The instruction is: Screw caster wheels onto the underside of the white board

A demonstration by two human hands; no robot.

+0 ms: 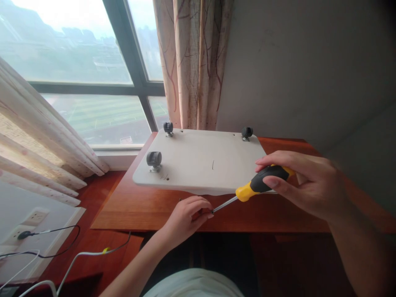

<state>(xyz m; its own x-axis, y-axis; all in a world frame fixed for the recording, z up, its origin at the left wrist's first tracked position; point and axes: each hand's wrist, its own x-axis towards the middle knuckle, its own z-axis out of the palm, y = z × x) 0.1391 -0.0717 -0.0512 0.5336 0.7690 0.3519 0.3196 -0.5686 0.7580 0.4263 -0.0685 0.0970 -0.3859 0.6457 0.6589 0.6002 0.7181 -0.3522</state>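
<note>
My right hand (301,181) grips a screwdriver (260,181) with a yellow and black handle, its shaft slanting down to the left. At the shaft's tip, the fingers of my left hand (190,212) are pinched together; a small dark thing may sit there, too small to name. Just beyond both hands lies a white board (198,156) with rounded corners. Upright on it stand grey casters: a near-left caster (154,160), a far-left caster (168,128) and a far-right caster (246,133). The board's near-right corner is hidden behind my right hand.
The board rests on a reddish-brown wooden table (130,210), whose front edge runs close to my body. A window (102,115) and curtains (194,62) are behind it. White and black cables (83,254) hang at the lower left, near wall sockets (35,217).
</note>
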